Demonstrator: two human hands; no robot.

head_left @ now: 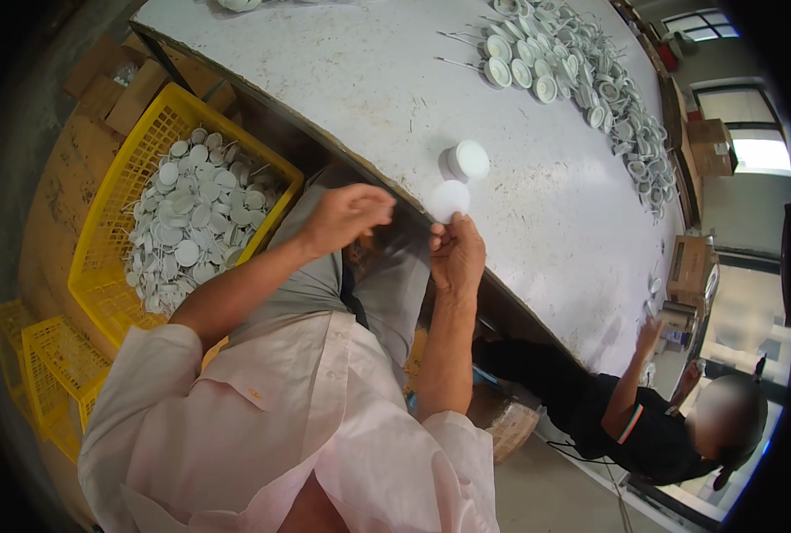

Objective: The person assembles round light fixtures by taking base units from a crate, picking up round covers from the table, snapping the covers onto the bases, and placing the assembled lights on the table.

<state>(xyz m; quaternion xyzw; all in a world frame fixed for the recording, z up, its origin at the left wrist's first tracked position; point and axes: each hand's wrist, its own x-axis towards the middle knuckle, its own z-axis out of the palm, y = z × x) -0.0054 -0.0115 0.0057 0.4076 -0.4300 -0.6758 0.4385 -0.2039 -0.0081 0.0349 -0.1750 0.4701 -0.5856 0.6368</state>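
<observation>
White round disc (449, 200): pinched at its lower edge in the fingertip grip of the right hand (457, 253), raised just over the near edge of the counter (360, 80). Left hand (344, 216): beside the disc, fingers curled; whether it holds anything cannot be told. Disc's underside hidden. Disc flat, plain, matte. White round cap part (465, 161) stands just beyond the disc.

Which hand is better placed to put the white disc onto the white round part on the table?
The right hand, probably. Its fingertips hold the white disc, just beside the white round part on the table. The left hand is farther away.
</observation>
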